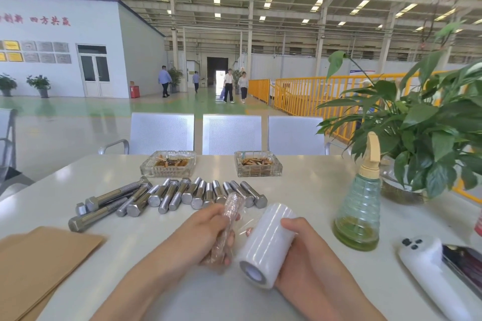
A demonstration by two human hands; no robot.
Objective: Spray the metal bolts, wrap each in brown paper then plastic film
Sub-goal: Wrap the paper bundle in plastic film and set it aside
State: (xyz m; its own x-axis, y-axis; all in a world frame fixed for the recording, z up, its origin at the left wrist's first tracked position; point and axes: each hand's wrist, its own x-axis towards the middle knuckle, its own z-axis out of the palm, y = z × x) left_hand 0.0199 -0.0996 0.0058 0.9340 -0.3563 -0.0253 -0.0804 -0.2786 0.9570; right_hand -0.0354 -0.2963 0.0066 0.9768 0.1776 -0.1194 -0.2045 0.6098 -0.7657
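Observation:
My left hand (206,234) grips a bolt wrapped in brown paper and clear film (230,212), held upright and tilted slightly right. A strip of film runs from it to the white roll of plastic film (266,245), which my right hand (302,250) holds from the right side. Several bare metal bolts (180,194) lie in a row on the white table (307,185) just beyond my hands. A stack of brown paper sheets (39,260) lies at the near left. The clear spray bottle (360,206) with greenish liquid stands at the right.
Two glass ashtrays (168,164) (258,164) sit at the table's far side, before a row of metal chairs (232,133). A potted plant (427,138) stands at the far right. A white handheld device and a phone (438,266) lie at the near right.

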